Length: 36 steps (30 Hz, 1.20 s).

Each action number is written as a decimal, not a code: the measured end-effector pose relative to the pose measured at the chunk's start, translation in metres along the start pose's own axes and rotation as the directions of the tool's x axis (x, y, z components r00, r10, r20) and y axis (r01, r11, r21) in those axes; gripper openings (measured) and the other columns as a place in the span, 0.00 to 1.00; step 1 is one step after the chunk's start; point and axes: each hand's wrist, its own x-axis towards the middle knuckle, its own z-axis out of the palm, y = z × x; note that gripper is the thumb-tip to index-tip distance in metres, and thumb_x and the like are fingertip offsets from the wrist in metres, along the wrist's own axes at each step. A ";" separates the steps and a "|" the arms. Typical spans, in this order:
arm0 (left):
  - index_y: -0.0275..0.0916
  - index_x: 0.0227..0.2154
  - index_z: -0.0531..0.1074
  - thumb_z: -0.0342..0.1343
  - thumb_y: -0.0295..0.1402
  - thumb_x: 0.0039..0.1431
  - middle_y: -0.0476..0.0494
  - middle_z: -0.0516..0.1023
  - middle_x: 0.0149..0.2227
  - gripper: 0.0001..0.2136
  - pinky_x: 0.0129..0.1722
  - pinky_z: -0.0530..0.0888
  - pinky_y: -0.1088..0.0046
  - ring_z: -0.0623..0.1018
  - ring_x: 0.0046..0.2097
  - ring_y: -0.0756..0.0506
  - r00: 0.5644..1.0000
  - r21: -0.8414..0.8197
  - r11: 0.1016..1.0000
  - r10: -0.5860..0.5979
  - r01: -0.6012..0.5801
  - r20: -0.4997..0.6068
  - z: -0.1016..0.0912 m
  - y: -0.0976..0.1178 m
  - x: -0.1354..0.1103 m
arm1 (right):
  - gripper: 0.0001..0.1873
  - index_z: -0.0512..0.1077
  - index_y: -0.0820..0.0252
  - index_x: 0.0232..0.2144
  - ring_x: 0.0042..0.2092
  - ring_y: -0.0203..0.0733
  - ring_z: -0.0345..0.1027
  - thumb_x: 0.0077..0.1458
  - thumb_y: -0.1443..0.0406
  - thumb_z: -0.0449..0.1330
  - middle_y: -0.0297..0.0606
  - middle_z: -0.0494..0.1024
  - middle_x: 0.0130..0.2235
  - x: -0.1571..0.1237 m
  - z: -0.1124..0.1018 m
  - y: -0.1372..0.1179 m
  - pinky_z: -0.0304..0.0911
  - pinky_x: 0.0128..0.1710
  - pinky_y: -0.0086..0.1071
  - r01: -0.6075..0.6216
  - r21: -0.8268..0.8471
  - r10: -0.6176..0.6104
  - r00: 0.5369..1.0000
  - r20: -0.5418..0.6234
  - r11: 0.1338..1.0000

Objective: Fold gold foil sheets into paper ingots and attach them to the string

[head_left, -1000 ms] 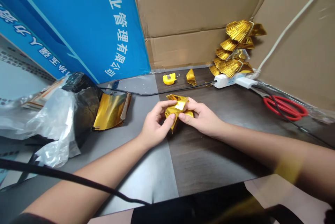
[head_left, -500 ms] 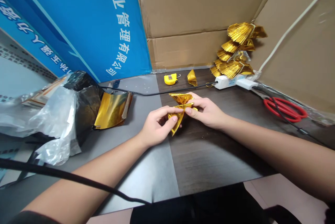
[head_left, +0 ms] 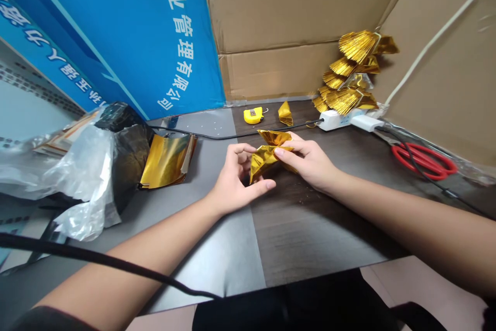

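Note:
A folded piece of gold foil paper point(head_left: 264, 160) is held above the table in front of me, with flaps spread upward and to the left. My right hand point(head_left: 310, 158) pinches it at its right side between thumb and fingers. At its left edge is my left hand point(head_left: 236, 181), thumb stretched away from the paper and fingers curved behind the flap. Those fingertips are partly hidden and seem to touch the foil lightly. Beyond the hands lies another small folded gold piece point(head_left: 285, 113), beside a yellow tape measure point(head_left: 253, 115).
A stack of gold foil sheets point(head_left: 165, 160) leans by a plastic-wrapped bundle point(head_left: 127, 160) at left. Fanned gold bundles point(head_left: 344, 98) are piled at back right, near a white power strip point(head_left: 335, 120) and red-handled scissors point(head_left: 424, 160). A black cable point(head_left: 217, 137) crosses the table.
My left thumb has come off the foil and now extends below it. The near flap has been turned up and faces me more. My right hand keeps its pinch.

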 end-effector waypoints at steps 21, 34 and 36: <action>0.37 0.33 0.66 0.67 0.54 0.49 0.51 0.76 0.24 0.26 0.22 0.74 0.80 0.77 0.23 0.52 0.941 -0.122 0.939 -0.331 0.321 -0.074 -0.001 0.009 0.009 | 0.28 0.68 0.60 0.20 0.42 0.43 0.66 0.68 0.51 0.53 0.41 0.68 0.37 0.005 -0.008 0.008 0.65 0.48 0.39 0.238 -0.092 -0.216 0.954 0.207 0.967; 0.35 0.33 0.71 0.60 0.44 0.61 0.51 0.75 0.23 0.14 0.22 0.71 0.85 0.75 0.21 0.56 0.964 0.161 0.974 -0.120 0.161 -0.236 -0.006 0.009 0.004 | 0.13 0.74 0.59 0.41 0.49 0.44 0.69 0.69 0.62 0.50 0.44 0.73 0.45 0.011 -0.021 0.011 0.67 0.51 0.42 0.324 -0.175 -0.225 0.876 0.425 0.930; 0.36 0.33 0.71 0.59 0.43 0.61 0.52 0.75 0.23 0.13 0.22 0.71 0.84 0.75 0.21 0.55 0.961 0.196 0.969 -0.100 0.153 -0.257 -0.007 0.009 0.004 | 0.09 0.71 0.58 0.40 0.45 0.43 0.69 0.67 0.64 0.51 0.42 0.73 0.43 0.012 -0.022 0.010 0.67 0.47 0.40 0.338 -0.214 -0.232 0.884 0.405 0.916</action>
